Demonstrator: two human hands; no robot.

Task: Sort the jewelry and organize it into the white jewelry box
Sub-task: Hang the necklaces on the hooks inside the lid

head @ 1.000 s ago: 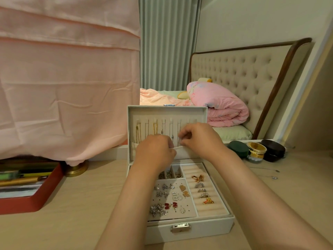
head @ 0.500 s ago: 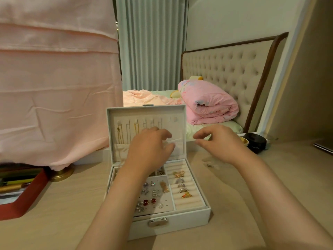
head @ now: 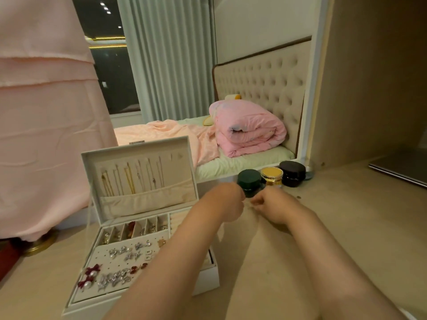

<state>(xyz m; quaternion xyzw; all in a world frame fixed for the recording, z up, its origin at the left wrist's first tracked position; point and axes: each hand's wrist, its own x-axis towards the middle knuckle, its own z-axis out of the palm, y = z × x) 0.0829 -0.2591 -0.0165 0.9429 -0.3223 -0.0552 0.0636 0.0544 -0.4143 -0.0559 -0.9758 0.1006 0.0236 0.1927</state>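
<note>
Pale wood tabletop (head: 346,227) lies under both hands, which meet just to the right of the white jewelry box (head: 206,278). The left hand (head: 227,203) shows its back, fingers curled in. The right hand (head: 273,206) has thumb and forefinger drawn together toward it. The spot between them is blurred, so I cannot tell whether either hand grips anything.

The left forearm crosses over the box's right side and hides most of the ring rolls (head: 178,221). The box sits open on the tabletop with its lid (head: 138,147) upright. Fine necklaces (head: 131,179) hang in a row inside the lid above a fabric pocket (head: 147,198). Earrings (head: 120,277) are pinned on the perforated pad, with small compartments (head: 134,229) behind it.

Just beyond the hands stand a dark green jar (head: 249,181), a gold-lidded jar (head: 272,174) and a dark brown jar (head: 292,173). Pink cloth (head: 46,135) hangs at the left. Farther back are a rolled pink quilt (head: 249,130) and a tufted headboard (head: 261,84).
</note>
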